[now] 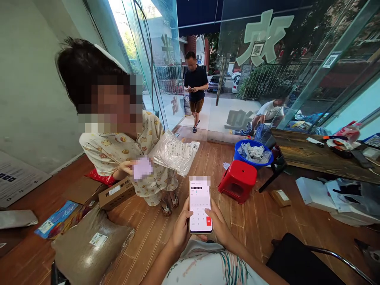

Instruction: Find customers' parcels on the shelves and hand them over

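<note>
Right up close, there was the patterned white shirt [204, 265], and just ahead of it I had both hands on the phone [198, 204], out over the wooden floor [166, 241]! The left grip [181, 226] was closed round the lower left edge, thumb bent in at the screen's side; the right grip [219, 224] was narrow too, holding the opposite edge, its thumb laid over the keypad beside a red key. The phone stood almost upright in my view, screen lit and facing me, its top blurred out. Off to the right sat a black chair [299, 261]; over on the left lay a bulging brown sack [86, 241] with a white label, a cardboard box [118, 194] just beyond. And there, close on the left, stood a person in patterned clothes [148, 130], a blurred pale purple thing [142, 168] in one hand and a white plastic parcel [178, 154] in front! Past the phone came a red stool [239, 180], then a blue tub [263, 160] heaped with pale stuff, near the dark wooden surface [293, 148]. Farther on, a person in a dark shirt [196, 81] was at the doorway, head bowed, while beyond the glass a person in white [270, 111] crouched low.
</note>
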A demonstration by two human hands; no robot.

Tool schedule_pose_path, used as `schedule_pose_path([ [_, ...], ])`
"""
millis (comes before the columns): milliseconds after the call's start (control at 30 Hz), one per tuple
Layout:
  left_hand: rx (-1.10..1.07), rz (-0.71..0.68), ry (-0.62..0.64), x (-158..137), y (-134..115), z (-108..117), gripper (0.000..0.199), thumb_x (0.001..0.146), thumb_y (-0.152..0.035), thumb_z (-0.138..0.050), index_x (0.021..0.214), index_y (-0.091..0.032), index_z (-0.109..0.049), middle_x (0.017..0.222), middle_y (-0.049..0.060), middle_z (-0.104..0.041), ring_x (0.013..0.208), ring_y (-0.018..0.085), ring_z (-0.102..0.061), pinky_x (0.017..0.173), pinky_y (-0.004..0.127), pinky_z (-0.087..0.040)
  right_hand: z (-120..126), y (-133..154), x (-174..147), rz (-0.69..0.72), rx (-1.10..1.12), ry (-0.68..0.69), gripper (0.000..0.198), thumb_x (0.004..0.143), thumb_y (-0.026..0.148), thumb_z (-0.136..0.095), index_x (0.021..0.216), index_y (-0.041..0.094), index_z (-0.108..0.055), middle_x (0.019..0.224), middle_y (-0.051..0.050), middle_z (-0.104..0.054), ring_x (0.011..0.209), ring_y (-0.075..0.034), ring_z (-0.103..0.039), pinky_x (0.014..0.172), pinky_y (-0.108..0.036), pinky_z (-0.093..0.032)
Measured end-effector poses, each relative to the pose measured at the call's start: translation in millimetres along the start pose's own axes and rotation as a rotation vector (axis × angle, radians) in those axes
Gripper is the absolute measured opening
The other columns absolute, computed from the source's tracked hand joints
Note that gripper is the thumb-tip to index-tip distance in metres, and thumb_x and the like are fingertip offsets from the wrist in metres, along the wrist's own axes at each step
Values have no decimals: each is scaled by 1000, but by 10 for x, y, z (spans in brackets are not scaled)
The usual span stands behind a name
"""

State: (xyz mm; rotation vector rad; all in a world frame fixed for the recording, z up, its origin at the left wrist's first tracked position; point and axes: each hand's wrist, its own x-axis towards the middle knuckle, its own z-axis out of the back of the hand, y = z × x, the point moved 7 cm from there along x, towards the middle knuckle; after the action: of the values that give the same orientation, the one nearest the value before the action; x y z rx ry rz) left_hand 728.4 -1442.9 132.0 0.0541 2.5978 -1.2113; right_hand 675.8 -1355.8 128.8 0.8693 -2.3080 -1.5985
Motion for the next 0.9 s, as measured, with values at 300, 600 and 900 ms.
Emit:
schedule_pose_path([
  [300,27,-29,-21,-77,18,63,68,85,-30,-46,149,-36,-23,136,8,-51,89,26,-63,49,26,-53,-50,-46,-23,-28,-19,28,47,82,46,-58,120,21,-49,94,-4,-67,56,-12,-52,53,-26,-41],
  [600,-18,-39,-35,-143,37,82,67,85,-28,-46,148,-38,-24,139,6,-49,94,26,-61,56,29,-56,-77,-77,-53,-7,-16,54,41,84,43,-58,119,22,-52,93,-3,-68,67,-16,-59,60,-27,-45],
  [900,-56,-26,-55,-176,58,96,71,84,-30,-47,149,-38,-20,134,5,-54,97,28,-61,72,41,-57,-71,-98,-64,4,-10,66,44,84,43,-58,122,23,-51,100,-3,-68,73,-18,-62,64,-29,-48],
])
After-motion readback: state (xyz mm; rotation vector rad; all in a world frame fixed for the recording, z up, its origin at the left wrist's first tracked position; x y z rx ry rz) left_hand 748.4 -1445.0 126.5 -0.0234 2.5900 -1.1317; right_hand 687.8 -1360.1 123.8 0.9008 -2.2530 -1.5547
